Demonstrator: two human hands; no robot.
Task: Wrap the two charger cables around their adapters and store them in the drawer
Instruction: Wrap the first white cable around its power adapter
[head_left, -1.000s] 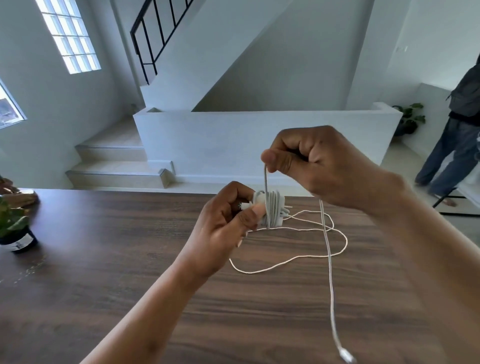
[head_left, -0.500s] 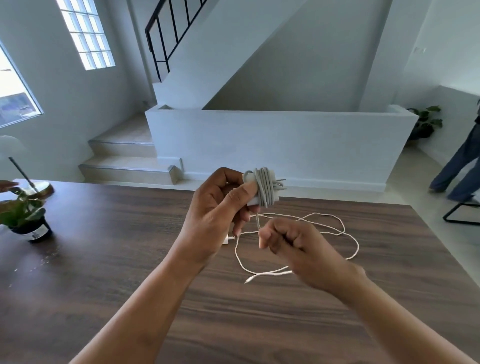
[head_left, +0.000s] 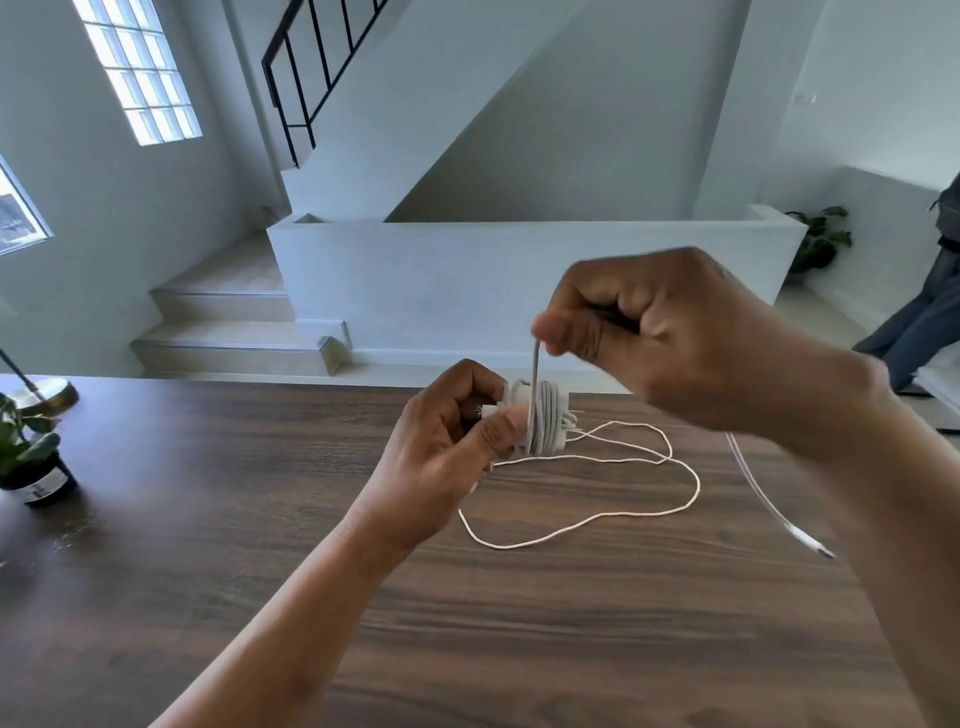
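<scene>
My left hand grips a white adapter with several turns of grey-white cable wound round it, held just above the brown table. Above it, my right hand pinches that cable and holds it taut upward from the coil. The cable's free end with its plug swings in the air at the right, blurred. A second white cable lies in loose loops on the table behind and below my hands; its adapter is hidden. No drawer is in view.
A small potted plant and a brass lamp base stand at the table's left edge. Beyond the table are steps and a low white wall. A person's legs show at the far right.
My right hand rose from below the adapter to above it, carrying the cable up and over for another turn. The free plug end now swings out to the right.
</scene>
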